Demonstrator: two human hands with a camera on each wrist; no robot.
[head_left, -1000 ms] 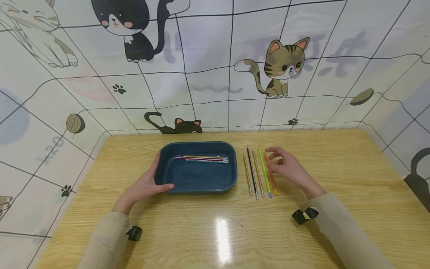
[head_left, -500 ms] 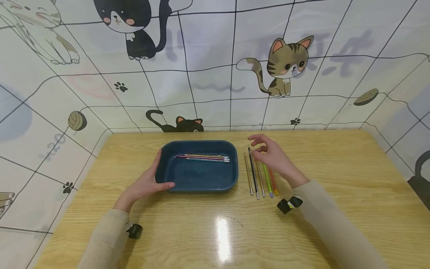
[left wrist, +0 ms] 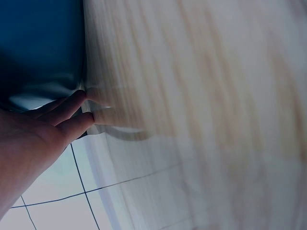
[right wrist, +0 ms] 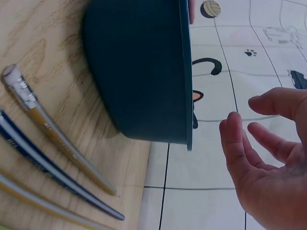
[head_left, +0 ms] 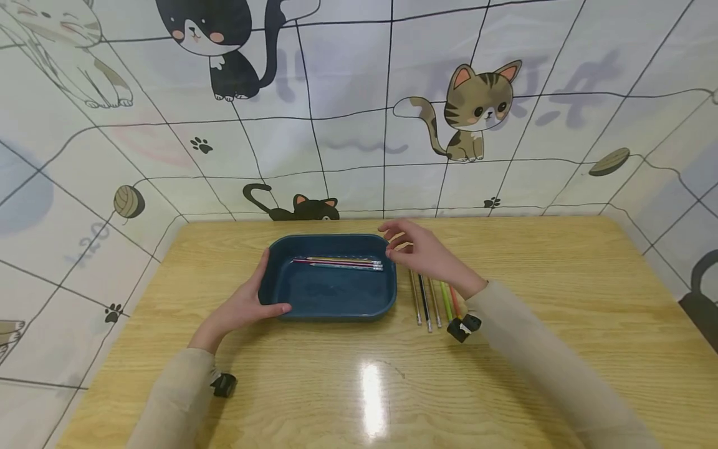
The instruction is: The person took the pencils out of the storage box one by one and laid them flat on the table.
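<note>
The right wrist view shows the right hand holding nothing: thumb and fingers are loosely bent, with free air between them, close to the rim of the blue container yet apart from it. Seen from the head, its fingertips overlap the container's far right corner. The left hand clasps the opposite side, thumb along the near edge and fingers against the left wall, so the container is being braced. Inside, toward the far wall, three pencils lie close together, their silvery ends pointing right, toward the right hand. Just outside the right wall, partly hidden under the right hand and forearm, is a row of five pencils, running from gold and dark blue ones to yellow-green and orange. My reading is that the step in hand is an empty-handed reach from beside the row toward the pencils inside. If so, the next move calls for bringing the fingertips over the rim and down to those silvery ends, then pinching a single pencil without dragging its neighbours, while the left hand holds firm. All this sits on a wood-grain table, before a cat-patterned backdrop.
</note>
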